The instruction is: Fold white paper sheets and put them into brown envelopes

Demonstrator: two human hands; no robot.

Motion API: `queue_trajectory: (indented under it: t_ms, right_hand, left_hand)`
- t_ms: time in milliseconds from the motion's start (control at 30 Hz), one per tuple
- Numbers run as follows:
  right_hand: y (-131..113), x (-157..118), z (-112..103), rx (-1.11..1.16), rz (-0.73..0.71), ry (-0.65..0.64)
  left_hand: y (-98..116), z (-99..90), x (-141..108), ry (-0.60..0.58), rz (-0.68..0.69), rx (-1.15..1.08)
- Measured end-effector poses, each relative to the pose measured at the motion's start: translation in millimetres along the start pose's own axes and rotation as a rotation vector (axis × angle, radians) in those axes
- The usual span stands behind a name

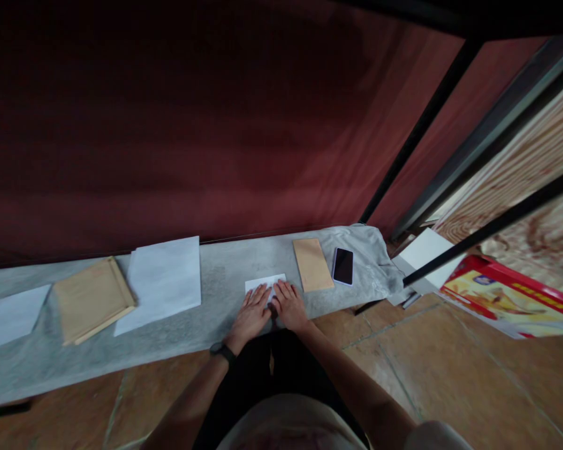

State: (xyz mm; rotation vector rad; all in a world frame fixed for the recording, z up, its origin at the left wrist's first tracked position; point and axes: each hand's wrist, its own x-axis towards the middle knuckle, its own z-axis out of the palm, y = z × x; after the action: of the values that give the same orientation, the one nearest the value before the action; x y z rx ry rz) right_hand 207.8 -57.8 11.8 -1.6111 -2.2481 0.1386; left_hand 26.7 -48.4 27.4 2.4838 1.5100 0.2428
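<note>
A small folded white sheet of paper (265,281) lies on the grey cloth-covered bench in front of me. My left hand (252,315) rests flat on its left part with the fingers stretched out. Beside it, my right hand (289,306) presses on the right part, fingers also laid out flat. The two thumbs come close together near the sheet's lower edge. Much of the paper is hidden under both hands. Just right of my right hand is a brown envelope (313,265), apart from it.
A phone (343,266) lies right of the envelope. To the left are large white sheets (166,281), a stack of brown envelopes (94,301) and more white paper (12,317). Behind the bench (234,256) stands a dark red wall (192,137). A red-and-yellow box (511,297) sits at right, near black metal bars.
</note>
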Motion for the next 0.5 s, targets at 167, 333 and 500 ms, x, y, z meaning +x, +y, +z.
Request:
queue_trajectory:
  t_ms: [167,333,500]
  right_hand:
    - [1,0,11,-0.049,0.084,0.046]
    - [1,-1,18,-0.046,0.135,0.111]
    - [2,0,25,-0.065,0.135,0.138]
  left_hand:
    - [2,17.0,7,0.13,-0.082,0.044]
    - [0,20.3,14,0.22,-0.163,0.072]
    - [3,19.3,19,0.182,-0.13,0.082]
